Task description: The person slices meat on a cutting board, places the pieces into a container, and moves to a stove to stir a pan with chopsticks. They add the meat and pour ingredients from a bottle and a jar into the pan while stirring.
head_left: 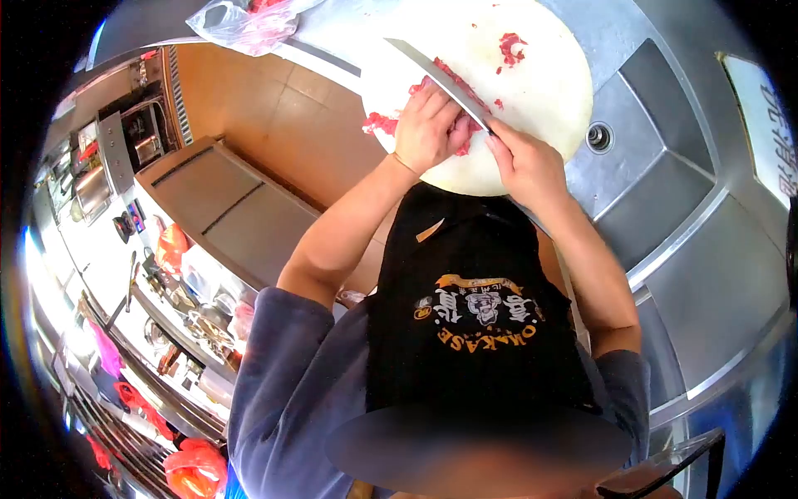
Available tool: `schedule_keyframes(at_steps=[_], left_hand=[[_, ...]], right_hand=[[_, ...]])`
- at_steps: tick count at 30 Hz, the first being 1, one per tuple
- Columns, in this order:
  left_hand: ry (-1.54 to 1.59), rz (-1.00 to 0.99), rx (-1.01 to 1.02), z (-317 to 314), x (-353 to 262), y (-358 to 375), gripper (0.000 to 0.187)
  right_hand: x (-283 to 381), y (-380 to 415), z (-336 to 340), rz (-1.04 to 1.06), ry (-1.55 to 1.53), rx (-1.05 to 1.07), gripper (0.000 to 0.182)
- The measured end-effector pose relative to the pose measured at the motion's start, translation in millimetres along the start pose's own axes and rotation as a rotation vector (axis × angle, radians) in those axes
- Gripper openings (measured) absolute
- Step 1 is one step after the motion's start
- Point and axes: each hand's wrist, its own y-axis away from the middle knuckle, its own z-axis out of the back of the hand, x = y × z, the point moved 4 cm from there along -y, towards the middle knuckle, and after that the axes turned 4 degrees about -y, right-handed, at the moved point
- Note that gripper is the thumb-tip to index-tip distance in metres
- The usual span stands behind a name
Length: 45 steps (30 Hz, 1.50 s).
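Observation:
A large round white cutting board (544, 108) lies at the top of the head view. My right hand (529, 162) is closed around the handle of a long-bladed kitchen knife (440, 76), its blade pointing up and to the left. My left hand (428, 129) presses down on raw red meat (461, 143) just beside the blade, fingers bent over it. The palm and fingers hide part of the meat. More red meat shows along the far side of the blade. Small meat scraps (512, 48) are scattered toward the board's far side, and another piece (381, 124) sits at its left edge.
Clear plastic bags (245, 25) with something red inside rest on the counter at upper left. A round metal drain (600, 137) is set in the steel surface right of the board. A white sign (761, 125) stands at far right. Shelves with cookware line the left.

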Motion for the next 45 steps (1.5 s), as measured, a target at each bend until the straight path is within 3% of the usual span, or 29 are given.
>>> schedule_keyframes(at_steps=[6,11,13,16,22,31,36,39,43,45], left_hand=[[-0.011,-0.029,-0.054,1,-2,-2,0.024],[-0.019,-0.036,-0.065,-4,2,3,0.023],[0.041,-0.046,-0.049,-4,2,2,0.022],[0.048,-0.025,-0.076,1,-1,4,0.024],[-0.028,0.019,-0.078,-2,-3,5,0.025],[-0.034,0.025,-0.061,-4,-2,0,0.024],[-0.002,0.041,-0.061,-5,-4,2,0.024],[0.014,0.019,-0.081,-3,-5,1,0.025],[0.043,-0.025,-0.049,-7,-3,8,0.025],[0.091,-0.021,-0.056,-6,-4,6,0.026]], right_hand=[[-11,59,23,-0.031,-0.04,-0.024,0.038],[-13,-53,-20,-0.032,-0.177,0.058,0.03],[-1,-91,-7,-0.062,-0.044,0.016,0.029],[-10,-61,12,-0.002,-0.049,-0.161,0.029],[-10,56,30,0.02,0.008,0.003,0.031],[-12,4,3,0.054,-0.017,0.005,0.033],[-23,51,22,-0.082,0.017,0.077,0.034],[-18,24,8,-0.026,-0.029,0.03,0.031],[-15,-83,-29,0.111,-0.1,-0.098,0.03],[-7,-81,-13,0.089,-0.074,-0.15,0.031]])
